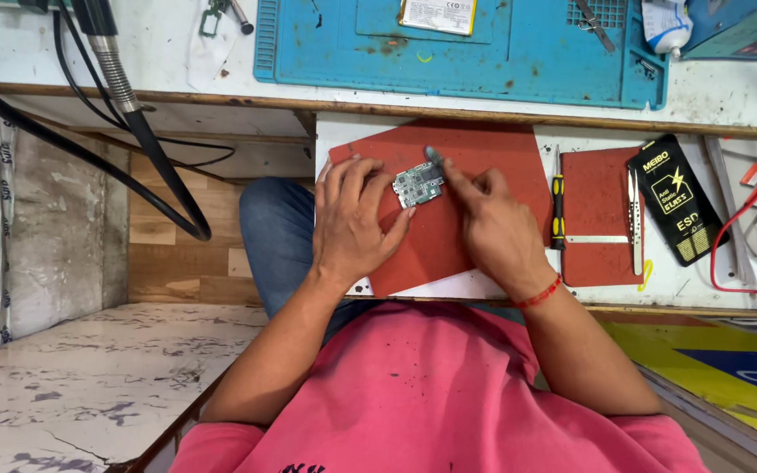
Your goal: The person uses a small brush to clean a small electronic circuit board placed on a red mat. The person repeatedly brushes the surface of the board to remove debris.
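Blue mat (519,61) cut by top edge

I see a black rectangular package (675,200) with yellow markings lying right of the red mats. A white-and-yellow label (437,15) sits on the blue mat's top edge.

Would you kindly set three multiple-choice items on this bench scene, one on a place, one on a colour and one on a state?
1. Where does the circuit board lie?
A. on the blue work mat
B. on the red mat
C. on the marble slab

2. What colour is the screwdriver handle?
A. black and yellow
B. green
C. white

3. How is the left hand placed?
A. clear of the board
B. fingers steadying the board's left edge
C. gripping the tweezers

Answers:
1. B, the board rests on the red mat.
2. A, yellow bands show on black.
3. B, its fingertips meet the board while the right hand points at it.
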